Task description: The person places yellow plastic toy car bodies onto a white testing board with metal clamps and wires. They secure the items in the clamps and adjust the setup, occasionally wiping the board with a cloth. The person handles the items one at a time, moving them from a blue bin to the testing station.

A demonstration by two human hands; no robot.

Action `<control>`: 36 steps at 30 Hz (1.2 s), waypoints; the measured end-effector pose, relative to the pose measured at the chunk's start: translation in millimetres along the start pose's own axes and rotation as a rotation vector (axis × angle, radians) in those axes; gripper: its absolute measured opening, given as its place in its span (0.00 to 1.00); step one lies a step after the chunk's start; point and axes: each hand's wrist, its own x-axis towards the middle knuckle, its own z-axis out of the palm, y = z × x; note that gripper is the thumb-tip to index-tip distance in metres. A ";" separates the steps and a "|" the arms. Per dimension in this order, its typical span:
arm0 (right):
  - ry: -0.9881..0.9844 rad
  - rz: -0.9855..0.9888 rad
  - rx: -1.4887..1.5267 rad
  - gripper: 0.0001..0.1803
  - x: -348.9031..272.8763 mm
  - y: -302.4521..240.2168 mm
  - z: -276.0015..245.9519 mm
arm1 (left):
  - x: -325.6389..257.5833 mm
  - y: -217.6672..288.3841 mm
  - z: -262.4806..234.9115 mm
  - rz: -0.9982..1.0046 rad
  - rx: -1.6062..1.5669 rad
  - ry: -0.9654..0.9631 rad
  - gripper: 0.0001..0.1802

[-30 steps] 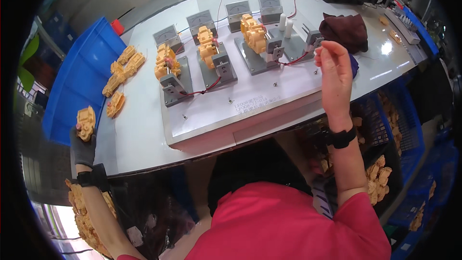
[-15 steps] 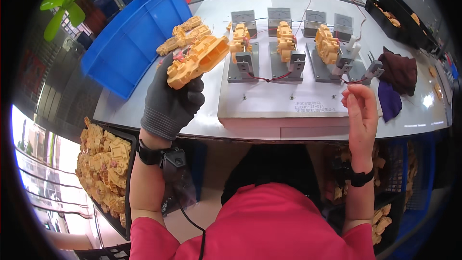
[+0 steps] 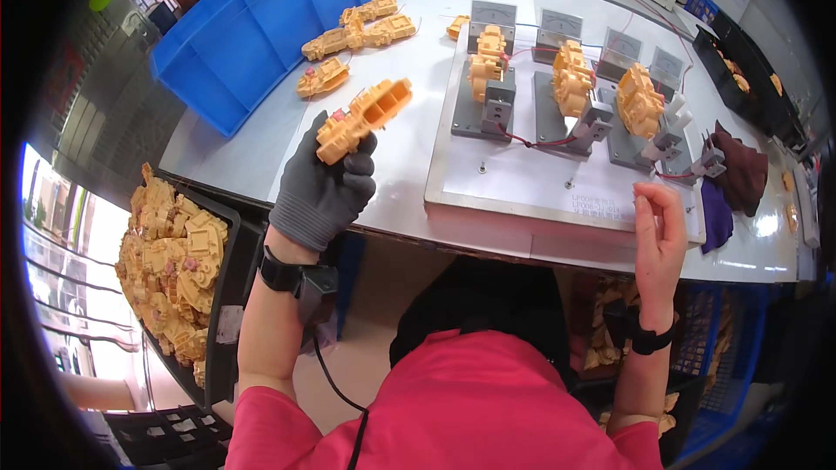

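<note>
My left hand (image 3: 320, 183), in a dark grey glove, is closed around a yellow plastic gear housing (image 3: 364, 117). The housing is tilted, its hollow end pointing up and to the right. My bare right hand (image 3: 659, 235) hovers at the front edge of the white test board (image 3: 514, 181), fingers loosely curled, a gap beside the thumb and nothing visible in it. Three similar yellow housings stand on the board's grey fixtures: a left one (image 3: 486, 70), a middle one (image 3: 570, 78) and a right one (image 3: 639, 103). Red wires (image 3: 531, 143) join the fixtures' front blocks.
Several loose housings (image 3: 324, 78) lie beside a blue bin (image 3: 235, 48) at left. Panel meters (image 3: 493, 14) line the board's back. A black tray (image 3: 218, 235) heaped with housings stands at lower left. Brown and purple cloths (image 3: 738, 170) lie at right, before a black bin (image 3: 747, 91).
The whole view has shifted, so the board sits farther right. My left hand still grips the housing, now away from the left fixture. My right hand stays near the board's front edge.
</note>
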 end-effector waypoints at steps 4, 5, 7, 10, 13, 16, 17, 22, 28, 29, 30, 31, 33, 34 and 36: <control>-0.023 -0.060 -0.270 0.12 3.1 -6.1 1.2 | 10.5 3.5 -10.4 0.212 0.564 0.405 0.22; -0.022 -0.063 -0.309 0.13 4.3 -6.4 2.1 | 12.5 4.6 -15.0 0.244 0.664 0.438 0.23; -0.026 -0.040 -0.327 0.14 7.7 -8.6 5.0 | 17.1 6.7 -32.5 0.298 0.866 0.494 0.25; -0.029 -0.038 -0.418 0.14 9.2 -11.5 -3.1 | 19.3 16.2 -62.0 0.316 1.008 0.446 0.29; -0.049 0.036 -0.410 0.13 13.9 -2.4 -9.4 | 17.0 13.5 -61.7 0.334 0.961 0.463 0.37; -0.089 0.033 -0.433 0.10 18.8 -3.8 -18.4 | 16.3 1.6 -67.4 0.492 1.068 0.471 0.34; -0.102 0.022 -0.448 0.09 19.1 -3.3 -20.4 | 17.7 -5.1 -68.3 0.565 1.113 0.487 0.31; -0.211 0.069 -0.421 0.07 24.0 -1.8 -31.7 | 14.0 -46.5 -66.7 0.716 1.368 0.384 0.19; -0.276 0.185 -0.350 0.07 28.9 1.7 -34.5 | 22.1 -71.5 -31.9 0.621 1.419 0.094 0.14; -0.271 0.188 -0.336 0.07 28.5 3.6 -34.7 | 26.2 -77.3 -30.9 0.635 1.373 0.135 0.14; -0.267 0.190 -0.322 0.07 28.3 5.4 -35.0 | 31.6 -84.1 -30.6 0.647 1.326 0.176 0.14; -0.260 0.197 -0.306 0.07 27.4 7.2 -36.6 | 35.8 -88.9 -29.9 0.656 1.285 0.215 0.14; -0.268 0.223 -0.295 0.07 28.3 6.6 -37.8 | 34.6 -82.6 -33.8 0.475 1.163 0.234 0.15; -0.272 0.228 -0.288 0.07 29.9 6.4 -37.4 | 33.3 -79.1 -36.8 0.428 1.136 0.251 0.15; -0.268 0.236 -0.280 0.07 27.8 8.4 -38.0 | 31.5 -80.7 -35.9 0.381 1.110 0.261 0.15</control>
